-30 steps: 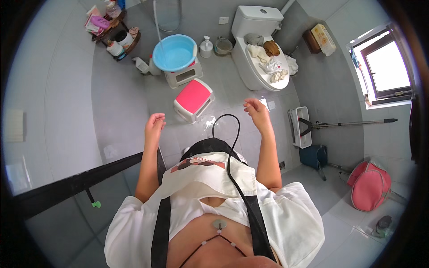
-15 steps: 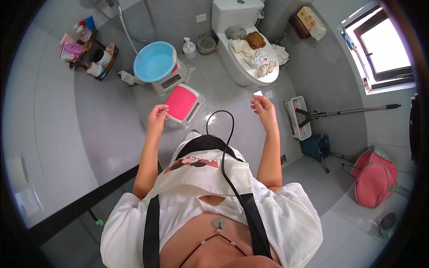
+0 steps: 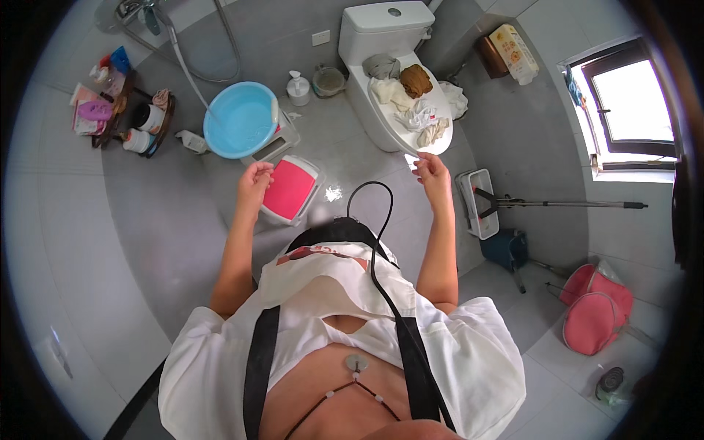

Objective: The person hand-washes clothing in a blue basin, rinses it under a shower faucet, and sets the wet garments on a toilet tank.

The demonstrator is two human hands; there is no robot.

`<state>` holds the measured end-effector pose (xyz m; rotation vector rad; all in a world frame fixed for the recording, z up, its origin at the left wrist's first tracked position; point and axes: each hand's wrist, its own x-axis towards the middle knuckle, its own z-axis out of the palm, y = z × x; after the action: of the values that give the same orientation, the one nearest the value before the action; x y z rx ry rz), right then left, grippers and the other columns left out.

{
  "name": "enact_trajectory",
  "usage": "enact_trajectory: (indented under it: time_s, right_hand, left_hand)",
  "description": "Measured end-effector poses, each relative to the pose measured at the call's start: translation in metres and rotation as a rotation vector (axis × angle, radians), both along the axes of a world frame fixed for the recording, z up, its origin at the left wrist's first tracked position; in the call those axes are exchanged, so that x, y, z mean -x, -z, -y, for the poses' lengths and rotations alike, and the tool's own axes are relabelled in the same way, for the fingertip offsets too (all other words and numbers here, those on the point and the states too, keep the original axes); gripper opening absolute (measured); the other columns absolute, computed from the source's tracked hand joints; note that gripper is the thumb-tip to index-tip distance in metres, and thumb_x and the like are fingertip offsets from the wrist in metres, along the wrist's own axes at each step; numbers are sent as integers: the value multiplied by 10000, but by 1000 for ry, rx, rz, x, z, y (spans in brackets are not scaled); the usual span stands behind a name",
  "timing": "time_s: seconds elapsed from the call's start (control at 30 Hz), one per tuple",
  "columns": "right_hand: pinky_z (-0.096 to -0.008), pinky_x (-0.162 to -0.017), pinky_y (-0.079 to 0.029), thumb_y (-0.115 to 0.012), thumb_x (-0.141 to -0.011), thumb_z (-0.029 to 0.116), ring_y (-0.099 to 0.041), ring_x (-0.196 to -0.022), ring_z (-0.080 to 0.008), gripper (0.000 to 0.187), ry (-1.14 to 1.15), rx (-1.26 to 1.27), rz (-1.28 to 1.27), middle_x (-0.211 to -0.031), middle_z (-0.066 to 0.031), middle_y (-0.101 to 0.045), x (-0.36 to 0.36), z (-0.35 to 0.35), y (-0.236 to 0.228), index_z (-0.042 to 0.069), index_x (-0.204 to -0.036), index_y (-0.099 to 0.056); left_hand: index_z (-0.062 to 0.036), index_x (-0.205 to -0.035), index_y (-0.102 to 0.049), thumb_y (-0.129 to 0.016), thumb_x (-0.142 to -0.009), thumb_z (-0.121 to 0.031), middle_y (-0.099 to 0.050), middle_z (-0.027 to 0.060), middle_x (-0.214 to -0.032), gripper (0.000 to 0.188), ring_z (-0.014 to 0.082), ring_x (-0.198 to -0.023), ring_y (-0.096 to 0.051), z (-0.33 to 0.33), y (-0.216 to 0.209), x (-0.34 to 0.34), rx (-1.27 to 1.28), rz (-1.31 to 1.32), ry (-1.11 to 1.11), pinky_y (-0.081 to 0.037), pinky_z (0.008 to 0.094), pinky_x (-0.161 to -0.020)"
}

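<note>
My left hand (image 3: pixel 254 183) is raised in front of me, fingers loosely bent and apart, with nothing visible in it. In the picture it lies beside the left edge of a stool with a pink top (image 3: pixel 289 188). Out to the right, my right hand (image 3: pixel 433 177) is also raised and loosely bent, without any visible object. It appears just below the front of the toilet (image 3: pixel 405 139). On the closed lid lie several crumpled cloths: grey, brown (image 3: pixel 416 81), cream and white (image 3: pixel 418 116). A light blue basin (image 3: pixel 240 121) of water rests on a second stool at the far left.
A white pump bottle (image 3: pixel 298 88) stands between basin and toilet. The shower hose (image 3: pixel 178 55) hangs down to the basin. A corner shelf (image 3: pixel 158 132) holds bottles at left. At right are a mop (image 3: pixel 565 204) with its white bucket (image 3: pixel 478 213) and a dark blue dustpan (image 3: pixel 504 249).
My view has shifted, so the basin, stool and toilet appear slightly further left. Both hands stay raised, in nearly the same pose. Nothing has been picked up.
</note>
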<state>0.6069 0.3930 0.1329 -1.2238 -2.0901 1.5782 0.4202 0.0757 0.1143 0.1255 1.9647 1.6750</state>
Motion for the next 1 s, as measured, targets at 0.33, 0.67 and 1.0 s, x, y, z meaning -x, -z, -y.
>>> enact_trajectory:
  time_s: [0.33,0.67,1.0]
  right_hand:
    - [-233,-592,-444,-511,-821,123,-591,-720,-114,232,87,128,58,-856,-47,-606,17,-63,35,58,-1039,-555]
    - [-256,-600,-438,-509,-811,109,-572,-736,-115,280,124,380,220,-884,-31,-592,55,-188,192,87,-1090,-514]
    - [-302,-818,-410,-639,-660,137,-525,-948,-242,485,-65,231,402,-1035,-157,-554,97,-286,365,72,-1129,-533]
  left_hand:
    - [-24,-990,-541,-463,-827,-51,-558,34,-898,182,88,-741,-517,-86,5,50,-26,93,53,-409,210,-640]
    - [-30,-964,-539,-454,-817,-31,-555,22,-870,170,76,-741,-513,-188,53,44,77,171,-79,-410,204,-643]
    - [-38,-970,-542,-460,-841,-38,-555,15,-899,153,74,-724,-527,-262,73,44,188,260,-162,-427,190,-642]
